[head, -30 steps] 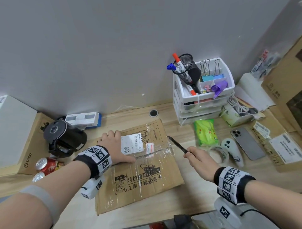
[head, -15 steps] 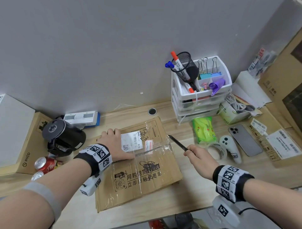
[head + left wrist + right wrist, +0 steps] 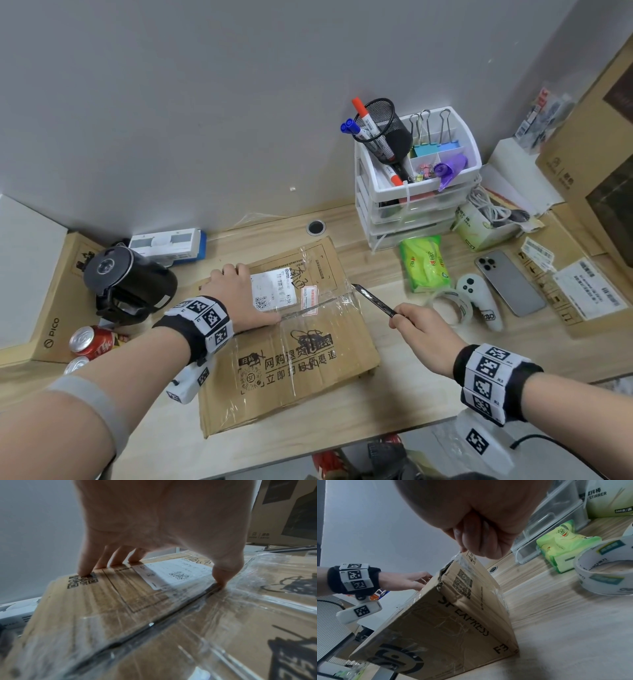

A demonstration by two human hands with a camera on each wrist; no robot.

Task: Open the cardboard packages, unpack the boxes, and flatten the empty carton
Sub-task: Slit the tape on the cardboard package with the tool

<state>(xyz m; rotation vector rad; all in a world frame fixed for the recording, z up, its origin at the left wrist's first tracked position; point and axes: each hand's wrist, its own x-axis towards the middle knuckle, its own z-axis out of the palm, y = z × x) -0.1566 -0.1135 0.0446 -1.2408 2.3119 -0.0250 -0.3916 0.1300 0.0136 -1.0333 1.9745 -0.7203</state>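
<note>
Brown carton (image 3: pixel 291 346), black print, white label (image 3: pixel 272 289); green wipes pack (image 3: pixel 425 264); red cans (image 3: pixel 90 342); black-white checker wristbands (image 3: pixel 202 320)

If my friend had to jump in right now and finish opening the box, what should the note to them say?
Left hand: pressing fingertips down on the taped brown cardboard box, thumb at the centre seam, holding it steady on the wooden desk.
Right hand: gripping a slim dark metal blade, its tip at the right end of the seam, by the crinkled clear tape.
Done: box set flat, blade lined up.
Left: cut the tape along the seam, open the flaps, unpack, flatten the carton.
</note>
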